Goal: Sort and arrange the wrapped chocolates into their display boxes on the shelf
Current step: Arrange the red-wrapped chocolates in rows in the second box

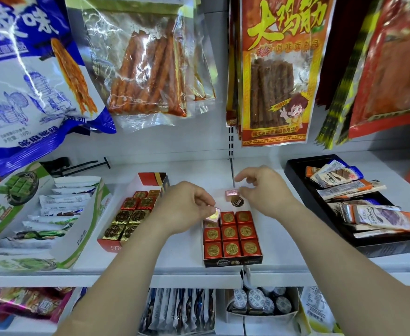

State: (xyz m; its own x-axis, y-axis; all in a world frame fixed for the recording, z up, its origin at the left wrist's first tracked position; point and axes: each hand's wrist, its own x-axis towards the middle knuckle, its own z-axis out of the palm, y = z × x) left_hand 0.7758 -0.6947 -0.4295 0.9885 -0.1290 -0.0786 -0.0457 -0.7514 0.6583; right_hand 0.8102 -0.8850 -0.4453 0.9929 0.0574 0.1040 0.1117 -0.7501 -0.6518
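Pink foil-wrapped square chocolate (pixel 212 213) pinched in my left hand (pixel 184 207), over back-left corner of dark display box (pixel 233 262) of red foil squares (pixel 230 232) on white shelf (pixel 182 253). My right hand (pixel 265 191) pinches second pink chocolate (pixel 231 192) just behind.

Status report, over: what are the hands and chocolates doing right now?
Left hand pinching pink chocolate at back-left corner of dark box. Right hand pinching second pink chocolate just beyond its back row. Nothing blocking.

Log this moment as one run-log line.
left hand: pinches pink chocolate over dark box back-left corner | right hand: pinches second pink chocolate at box back | red chocolates: rows inside box
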